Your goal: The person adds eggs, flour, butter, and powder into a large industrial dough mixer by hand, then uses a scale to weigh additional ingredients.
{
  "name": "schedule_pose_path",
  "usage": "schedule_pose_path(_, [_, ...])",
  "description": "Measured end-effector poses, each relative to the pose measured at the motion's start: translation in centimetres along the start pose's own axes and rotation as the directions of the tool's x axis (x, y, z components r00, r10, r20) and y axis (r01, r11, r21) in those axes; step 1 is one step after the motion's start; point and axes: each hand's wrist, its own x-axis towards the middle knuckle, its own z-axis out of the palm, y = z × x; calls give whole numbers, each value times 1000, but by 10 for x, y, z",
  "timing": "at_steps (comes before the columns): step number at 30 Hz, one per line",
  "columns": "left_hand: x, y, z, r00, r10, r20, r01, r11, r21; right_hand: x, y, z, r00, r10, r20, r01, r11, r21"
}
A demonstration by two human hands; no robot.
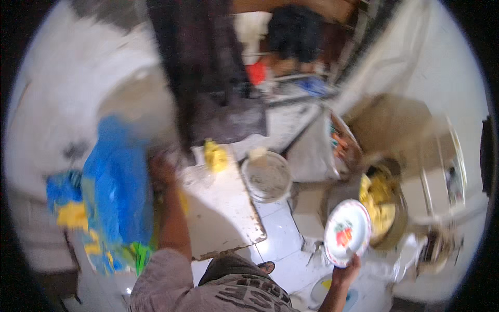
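My left hand (pixel 163 169) reaches forward at the left, beside a large blue plastic bag (pixel 117 187); its fingers are blurred and partly hidden. My right hand (pixel 347 268) grips a white plate (pixel 348 223) with a red rim and flower pattern, low at the right. Just behind the plate is a pot (pixel 397 234) of yellow food or material (pixel 374 190). A pale, worn board (pixel 218 218) lies in front of me, with a crumpled yellow item (pixel 215 156) at its far end.
A dirty round bucket (pixel 267 179) stands beside the board. Dark cloth (pixel 208 93) hangs ahead. Farther back are a cluttered shelf (pixel 275 83) and a pale sack (pixel 309 151). A white container (pixel 431 192) sits at the right; tiled floor (pixel 275 234) shows below.
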Motion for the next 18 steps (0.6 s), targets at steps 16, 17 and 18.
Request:
schedule_pose_path(16, [-61, 348, -190, 424, 556, -715, -866, 19, -499, -61, 66, 24, 706, -315, -634, 282, 947, -156])
schedule_pose_path(17, [-56, 373, -193, 275, 528, -804, -932, -59, -358, -55, 66, 40, 700, -322, -637, 288, 944, -160])
schedule_pose_path(18, [-46, 403, -210, 244, 504, -828, -928, -126, -350, -53, 72, 46, 604, -411, -683, 325, 909, -260])
